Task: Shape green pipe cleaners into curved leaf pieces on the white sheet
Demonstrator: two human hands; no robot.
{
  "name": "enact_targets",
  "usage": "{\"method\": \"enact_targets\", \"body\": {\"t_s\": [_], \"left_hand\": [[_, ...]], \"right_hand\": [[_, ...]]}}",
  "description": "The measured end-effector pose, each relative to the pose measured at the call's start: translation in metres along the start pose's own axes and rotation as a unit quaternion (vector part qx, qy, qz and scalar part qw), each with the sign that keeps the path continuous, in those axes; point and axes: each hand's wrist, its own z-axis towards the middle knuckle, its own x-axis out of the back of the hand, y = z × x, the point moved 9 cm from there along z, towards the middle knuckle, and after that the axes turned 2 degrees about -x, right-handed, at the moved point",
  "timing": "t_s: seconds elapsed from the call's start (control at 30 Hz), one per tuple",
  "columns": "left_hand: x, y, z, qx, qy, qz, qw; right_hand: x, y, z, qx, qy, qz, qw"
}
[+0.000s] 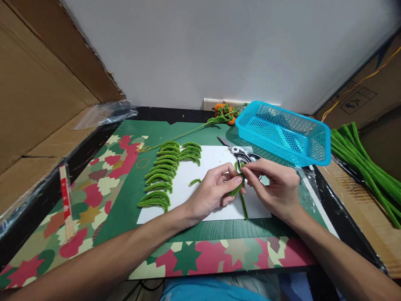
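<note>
Over the white paper (pixel 200 205), my left hand (pixel 219 184) pinches a bent green pipe cleaner (pixel 236 190) between thumb and fingers. The fingertips of my right hand (pixel 275 184) are closed on its upper end. A straight green length (pixel 244 207) points down below my fingers; whether it belongs to the same piece is hidden. Just behind my hands lie scissors (pixel 239 152) with black and white handles. To the left, several curved green pipe cleaner pieces (pixel 159 175) are laid in a column, with a shorter group (pixel 190 152) beside it. One small curved piece (pixel 194 182) lies apart, near my left wrist.
A blue plastic basket (pixel 283 146) stands at the back right, beside orange pipe cleaner flowers (pixel 223 110) on a long stem. Long green pipe cleaners (pixel 366 167) lie on cardboard at right. At left are a red-and-white paper packet (pixel 65 198) and a rubber band (pixel 143 163).
</note>
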Motion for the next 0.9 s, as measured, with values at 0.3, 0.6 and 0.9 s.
{"method": "enact_targets", "body": {"t_s": [0.3, 0.6, 0.9], "left_hand": [[0.004, -0.004, 0.0, 0.002, 0.023, 0.016, 1.0], [0.012, 0.01, -0.003, -0.06, 0.092, 0.039, 0.993], [0.01, 0.007, -0.003, -0.06, 0.104, 0.035, 0.992]], "right_hand": [[-0.001, -0.001, -0.003, 0.031, -0.003, -0.017, 0.999], [-0.006, -0.002, -0.004, 0.056, -0.015, -0.084, 0.995], [-0.004, -0.007, -0.005, 0.07, -0.016, -0.109, 0.991]]}}
